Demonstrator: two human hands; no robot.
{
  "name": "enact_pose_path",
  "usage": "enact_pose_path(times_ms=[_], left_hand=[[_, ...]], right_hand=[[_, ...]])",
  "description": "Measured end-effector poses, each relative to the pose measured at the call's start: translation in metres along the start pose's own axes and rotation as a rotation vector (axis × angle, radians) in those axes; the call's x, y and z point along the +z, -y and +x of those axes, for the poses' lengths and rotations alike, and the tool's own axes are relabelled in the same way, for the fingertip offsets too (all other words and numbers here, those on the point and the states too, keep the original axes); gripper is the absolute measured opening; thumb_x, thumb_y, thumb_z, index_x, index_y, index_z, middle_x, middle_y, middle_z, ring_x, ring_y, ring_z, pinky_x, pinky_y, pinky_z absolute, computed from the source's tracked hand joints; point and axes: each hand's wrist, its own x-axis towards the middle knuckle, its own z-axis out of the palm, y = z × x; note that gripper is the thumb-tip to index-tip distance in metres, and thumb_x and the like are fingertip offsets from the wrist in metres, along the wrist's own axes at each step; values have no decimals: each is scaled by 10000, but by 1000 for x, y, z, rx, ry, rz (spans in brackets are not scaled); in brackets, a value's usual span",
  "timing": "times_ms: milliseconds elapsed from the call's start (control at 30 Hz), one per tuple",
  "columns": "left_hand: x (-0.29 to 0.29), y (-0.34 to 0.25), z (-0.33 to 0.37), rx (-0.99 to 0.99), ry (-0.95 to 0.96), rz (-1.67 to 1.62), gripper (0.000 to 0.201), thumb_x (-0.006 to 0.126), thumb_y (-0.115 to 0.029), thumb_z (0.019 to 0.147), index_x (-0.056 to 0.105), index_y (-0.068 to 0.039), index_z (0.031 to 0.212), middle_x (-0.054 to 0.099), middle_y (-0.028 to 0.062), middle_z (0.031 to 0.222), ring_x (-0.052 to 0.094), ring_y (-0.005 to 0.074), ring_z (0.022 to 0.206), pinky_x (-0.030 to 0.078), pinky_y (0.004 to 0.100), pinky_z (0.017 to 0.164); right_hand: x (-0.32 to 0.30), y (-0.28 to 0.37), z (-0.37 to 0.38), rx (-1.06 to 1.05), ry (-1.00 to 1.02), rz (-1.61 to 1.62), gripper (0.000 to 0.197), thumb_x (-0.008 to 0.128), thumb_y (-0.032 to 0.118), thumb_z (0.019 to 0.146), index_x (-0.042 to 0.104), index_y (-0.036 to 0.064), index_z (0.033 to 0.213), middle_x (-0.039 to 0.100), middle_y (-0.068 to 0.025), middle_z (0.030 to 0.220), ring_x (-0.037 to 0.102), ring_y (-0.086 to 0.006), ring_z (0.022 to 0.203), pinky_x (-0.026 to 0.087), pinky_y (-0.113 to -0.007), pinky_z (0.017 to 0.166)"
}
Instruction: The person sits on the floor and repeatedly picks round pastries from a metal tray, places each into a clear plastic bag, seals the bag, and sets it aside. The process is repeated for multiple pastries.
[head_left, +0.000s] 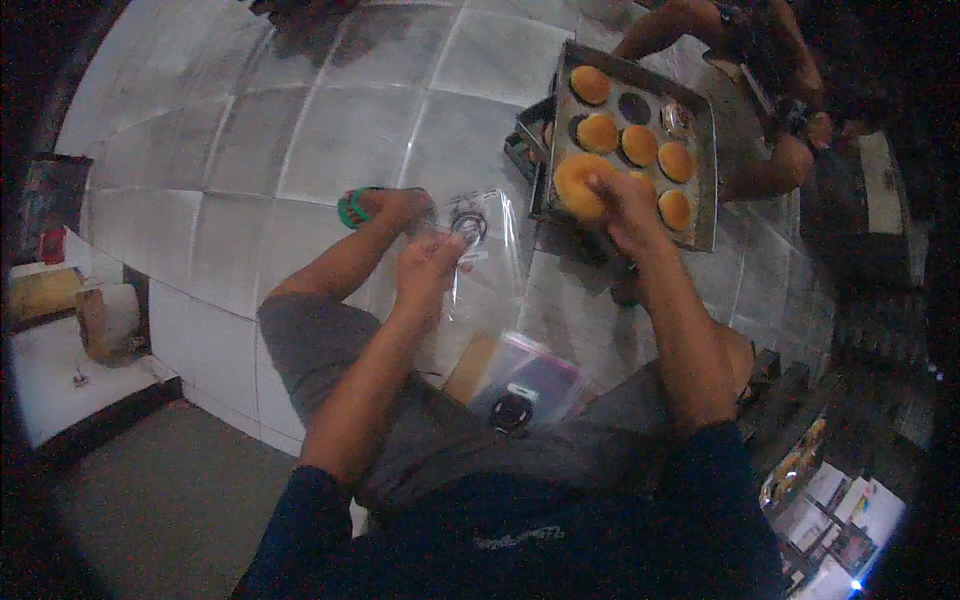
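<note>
My right hand [632, 215] is closed on a round golden bun [580, 187], the thumb lying on its top. It holds the bun over the near left corner of a metal baking tray [708, 160]. Several more buns, among them a far-left bun [590, 85], sit in the tray. My left hand [428, 268] pinches a clear plastic bag [497, 225] with a dark round print, held up in front of me left of the tray. A stack of similar printed bags [540, 378] lies between my thighs, with brown card beside it.
Another person's arm [800, 75] and legs are close beside the tray at the upper right. A second tray edge [535, 150] shows under the first. Pale tiles [350, 130] cover the floor. At the left, a white ledge [70, 370] holds a brown roll-like object.
</note>
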Motion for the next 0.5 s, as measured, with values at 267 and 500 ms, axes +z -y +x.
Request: enact_pose_path(times_ms=[267,500], left_hand=[[32,-25,-77,-219,93,-355,307,663,-456,1005,565,-176,926,500,-54,702,478,75,542,371,256,451],[21,-17,-134,-196,109,-339,253,649,-369,1030,631,-135,1124,519,-41,753,442,83,558,358,266,474]], right_hand=[[39,-67,-280,182,240,456,616,750,287,953,489,-14,1422,636,-136,1325,669,-251,1187,603,-409,973],[39,-77,-363,248,242,461,643,756,264,954,430,12,1448,608,-146,1361,680,-310,1182,623,-405,916]])
